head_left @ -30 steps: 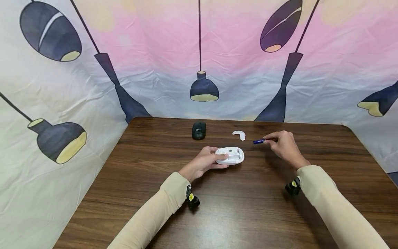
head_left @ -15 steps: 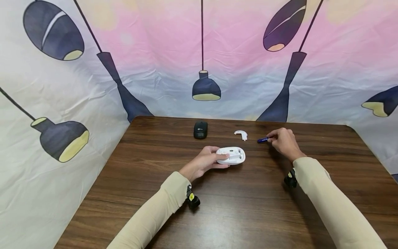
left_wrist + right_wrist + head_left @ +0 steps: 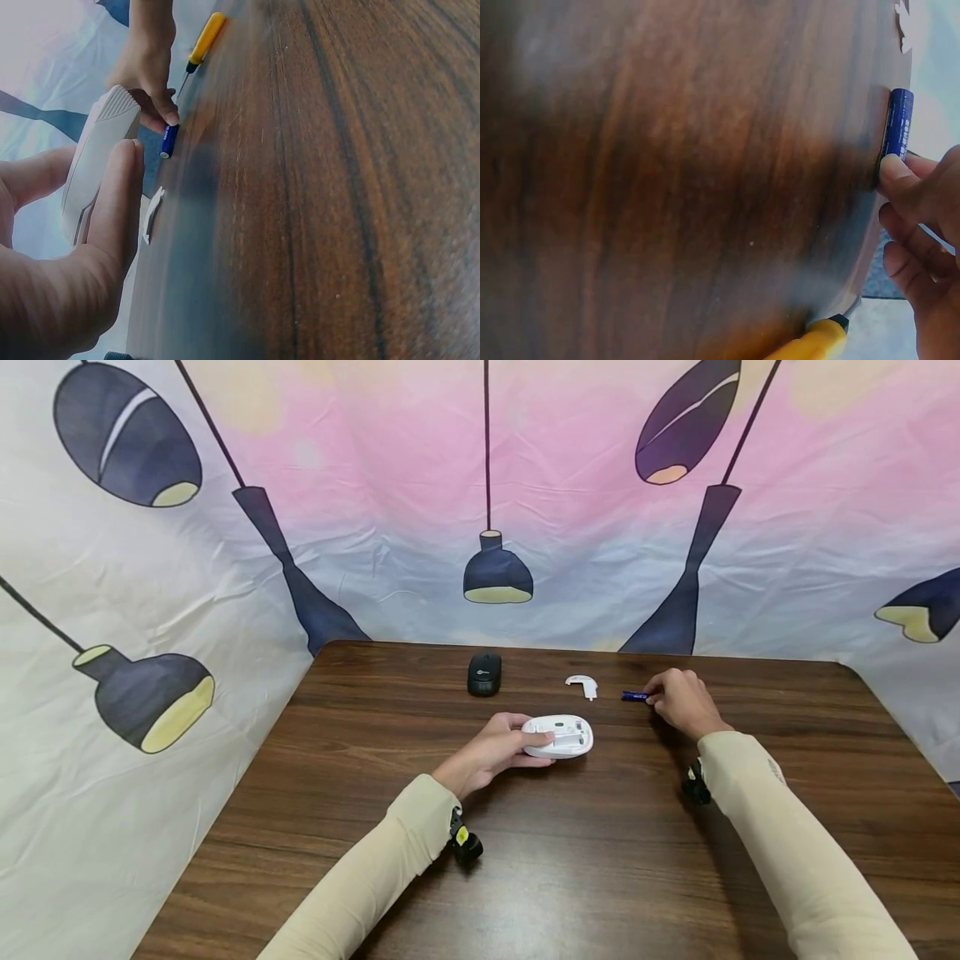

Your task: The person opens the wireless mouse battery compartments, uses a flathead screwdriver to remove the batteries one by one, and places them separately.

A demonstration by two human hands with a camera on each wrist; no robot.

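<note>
My left hand point(image 3: 495, 750) grips a white computer mouse point(image 3: 573, 735) with its underside up, the thumb lying across it. An uncovered battery slot shows in that underside. In the left wrist view the mouse point(image 3: 101, 154) is seen edge-on between fingers and thumb. Off to the right, my right hand point(image 3: 684, 700) pinches one end of a blue battery point(image 3: 633, 696) low over the table. The right wrist view shows the battery's point(image 3: 898, 124) free end pointing away from the fingertips. Between the battery and the black mouse lies a white battery cover point(image 3: 583, 685).
A black computer mouse point(image 3: 484, 674) sits near the back of the brown wooden table point(image 3: 390, 710). A screwdriver with a yellow handle point(image 3: 208, 37) lies beyond the right hand, hidden in the head view. A printed cloth point(image 3: 405, 560) hangs behind the table.
My right hand has shifted slightly away from me and lowered the battery toward the table. The left hand keeps its hold on the white mouse, nearly still.
</note>
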